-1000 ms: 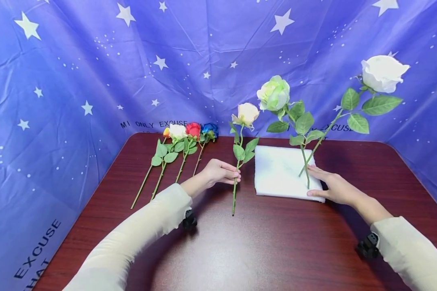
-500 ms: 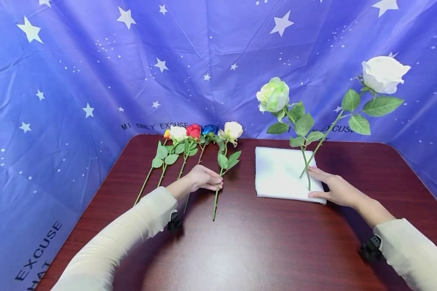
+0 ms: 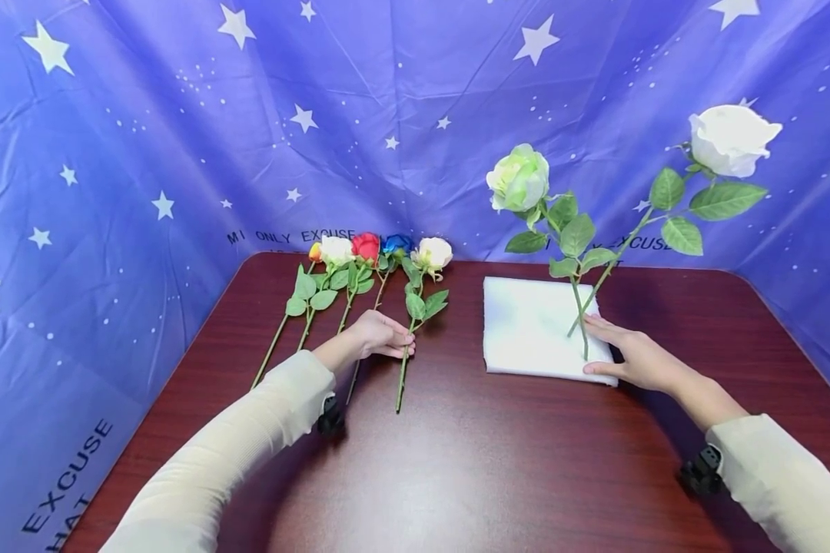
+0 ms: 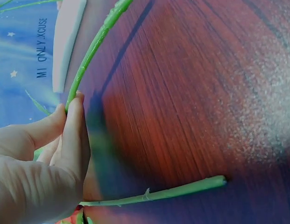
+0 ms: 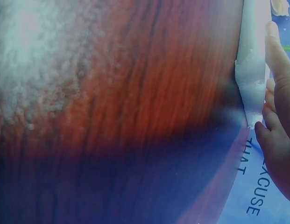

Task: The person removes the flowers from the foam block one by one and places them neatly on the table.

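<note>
A cream rose (image 3: 432, 255) with a green stem is pinched between thumb and fingers of my left hand (image 3: 380, 335), low over the table just right of the blue rose (image 3: 396, 244). In the left wrist view its stem (image 4: 91, 56) runs up from the fingertips. My right hand (image 3: 639, 358) rests on the right edge of a white foam block (image 3: 526, 326), fingers extended, thumb at the front corner. Two roses stand slanted in the foam with crossing stems: a pale green one (image 3: 519, 178) and a white one (image 3: 735, 140).
Left of my left hand lie a red rose (image 3: 366, 248), a white rose (image 3: 336, 250) and an orange-yellow one (image 3: 315, 252), heads toward the back edge. They share the dark wooden table (image 3: 456, 468). A blue star-printed cloth (image 3: 360, 92) hangs behind and beside it.
My left hand has moved left and lowered the cream rose from near the foam to beside the blue rose. My right hand has stayed on the foam block.
</note>
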`<state>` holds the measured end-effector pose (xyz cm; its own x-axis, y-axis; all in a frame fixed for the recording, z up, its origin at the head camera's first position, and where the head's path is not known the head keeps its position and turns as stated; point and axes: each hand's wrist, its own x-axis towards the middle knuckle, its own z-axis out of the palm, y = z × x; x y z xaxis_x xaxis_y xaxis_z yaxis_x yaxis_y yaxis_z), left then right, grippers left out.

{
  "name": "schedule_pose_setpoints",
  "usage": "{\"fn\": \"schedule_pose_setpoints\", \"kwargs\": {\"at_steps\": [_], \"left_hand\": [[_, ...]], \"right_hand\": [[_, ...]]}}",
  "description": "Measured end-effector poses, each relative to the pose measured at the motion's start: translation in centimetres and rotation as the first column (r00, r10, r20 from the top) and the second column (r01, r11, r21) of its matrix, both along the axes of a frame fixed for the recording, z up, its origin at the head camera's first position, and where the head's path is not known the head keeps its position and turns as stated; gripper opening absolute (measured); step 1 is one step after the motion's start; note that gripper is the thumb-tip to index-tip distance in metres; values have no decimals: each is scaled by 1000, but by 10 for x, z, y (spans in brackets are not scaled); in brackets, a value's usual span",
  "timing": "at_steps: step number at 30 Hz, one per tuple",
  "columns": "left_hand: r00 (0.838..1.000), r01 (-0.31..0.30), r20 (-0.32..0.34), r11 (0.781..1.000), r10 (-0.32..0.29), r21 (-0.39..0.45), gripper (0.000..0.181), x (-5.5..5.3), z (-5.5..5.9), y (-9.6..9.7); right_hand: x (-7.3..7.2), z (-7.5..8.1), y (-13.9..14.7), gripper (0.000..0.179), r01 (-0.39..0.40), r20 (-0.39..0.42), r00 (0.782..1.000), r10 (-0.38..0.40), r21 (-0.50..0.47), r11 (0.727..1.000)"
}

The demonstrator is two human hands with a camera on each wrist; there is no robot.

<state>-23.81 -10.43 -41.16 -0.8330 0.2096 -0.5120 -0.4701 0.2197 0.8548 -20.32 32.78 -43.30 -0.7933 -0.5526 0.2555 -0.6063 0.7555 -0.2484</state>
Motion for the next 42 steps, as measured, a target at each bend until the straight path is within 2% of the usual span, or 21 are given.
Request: {"fn": "schedule_pose_setpoints", "kwargs": {"at_steps": [8, 12, 18, 24, 27, 30, 32, 34, 36, 39, 42], "left_hand": [[996, -83, -28, 996, 82, -18, 26, -3, -4, -3], [993, -109, -51, 993, 107, -39, 28, -2, -2, -2], [987, -118, -117, 987, 106, -109, 25, 1, 5, 1], [974, -144, -202, 973, 107, -180, 20, 4, 4, 3], [956, -153, -287, 945, 66, -291, 18, 3, 4, 5], [925, -165, -379, 880, -18, -445, 19, 1, 7, 8], [904, -183, -423, 838, -63, -515, 21, 0, 9, 10], [882, -196, -463, 825, -88, -530, 25, -1, 11, 13], [858, -205, -505, 839, -93, -503, 29, -3, 11, 18], [817, -202, -571, 888, -79, -413, 34, -6, 11, 29], [793, -169, -608, 944, -41, -285, 37, -8, 12, 44]], "right_hand": [[0, -1, 0, 77, 4, 13, 1000, -4, -3, 1000], [0, 0, 0, 77, 7, 14, 1000, -7, -1, 1000], [-1, 1, 0, 77, 14, 16, 1000, -14, 0, 1000], [-1, 0, 0, 78, 7, 18, 1000, -7, 3, 1000], [-1, 0, 0, 78, 8, 21, 1000, -8, 0, 1000], [-1, -1, 0, 78, 10, 23, 1000, -10, -3, 1000], [-1, -1, 0, 78, 11, 24, 1000, -11, -2, 1000], [-1, -2, 1, 78, 12, 23, 1000, -12, -3, 1000], [-1, -2, 1, 78, 10, 21, 1000, -9, -5, 1000], [-1, -3, 2, 77, -2, 7, 1000, 2, -14, 1000], [-2, -3, 1, 76, -14, -3, 1000, 14, -18, 1000]]}}
